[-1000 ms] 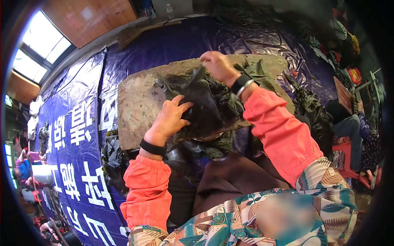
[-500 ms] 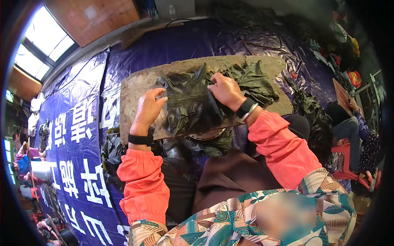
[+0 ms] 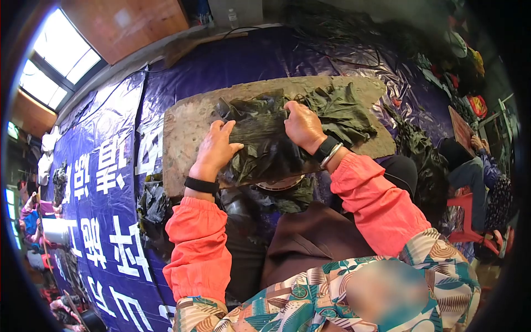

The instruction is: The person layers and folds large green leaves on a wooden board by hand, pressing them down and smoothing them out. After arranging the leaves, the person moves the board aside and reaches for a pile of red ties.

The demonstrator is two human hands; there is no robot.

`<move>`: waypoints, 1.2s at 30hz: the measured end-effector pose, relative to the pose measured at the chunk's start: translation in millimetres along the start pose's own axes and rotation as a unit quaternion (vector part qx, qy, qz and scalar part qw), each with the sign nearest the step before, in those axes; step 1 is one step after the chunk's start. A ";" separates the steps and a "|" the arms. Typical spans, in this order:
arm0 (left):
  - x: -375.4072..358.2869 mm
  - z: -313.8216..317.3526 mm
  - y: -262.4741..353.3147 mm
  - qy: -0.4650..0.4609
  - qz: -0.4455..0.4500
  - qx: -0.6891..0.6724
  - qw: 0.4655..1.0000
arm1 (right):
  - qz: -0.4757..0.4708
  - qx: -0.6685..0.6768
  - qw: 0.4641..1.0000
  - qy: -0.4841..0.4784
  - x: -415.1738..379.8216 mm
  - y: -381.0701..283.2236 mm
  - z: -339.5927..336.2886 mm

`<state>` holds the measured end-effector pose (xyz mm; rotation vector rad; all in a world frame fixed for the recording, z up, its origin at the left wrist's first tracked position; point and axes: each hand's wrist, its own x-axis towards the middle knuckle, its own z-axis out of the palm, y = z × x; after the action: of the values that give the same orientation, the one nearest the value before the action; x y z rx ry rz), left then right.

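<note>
A dark, wet-looking leaf sheet [image 3: 260, 130] lies wrinkled and partly folded across a worn wooden board [image 3: 188, 124]. At its left side is my left hand [image 3: 214, 148], thumb and forefinger apart, fingertips over the leaf's edge. My right hand [image 3: 305, 128] has its fingers curled and pressed together at the leaf's upper right; the fingertips are partly hidden. More crumpled dark green leaves [image 3: 345, 116] lie on the board, right of my right hand. Below the board's near edge, a round rim [image 3: 279, 183] shows in part.
Purple plastic sheeting [image 3: 221, 66] with white characters covers the ground. Heaps of dark leaves [image 3: 415, 144] lie right of the board, with others [image 3: 155, 202] at its left. Further right, a person sits near a red plastic chair [image 3: 463, 213]. A clear bottle [image 3: 233, 17] stands at the back.
My left hand has moved right and inward over the leaf, its thumb and forefinger wider apart. The leaf's left part has shifted right, baring more board. My right hand has moved slightly down.
</note>
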<state>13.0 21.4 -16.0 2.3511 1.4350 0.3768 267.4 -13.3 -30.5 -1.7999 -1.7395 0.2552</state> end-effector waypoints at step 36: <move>6.1 -6.1 17.1 0.148 0.064 -0.060 0.985 | 0.250 -0.005 0.968 -0.038 17.4 194.9 -133.3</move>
<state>26.9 20.7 -2.8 2.3694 1.3424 0.8560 503.8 -25.0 -26.6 -2.2400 -1.3064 0.5272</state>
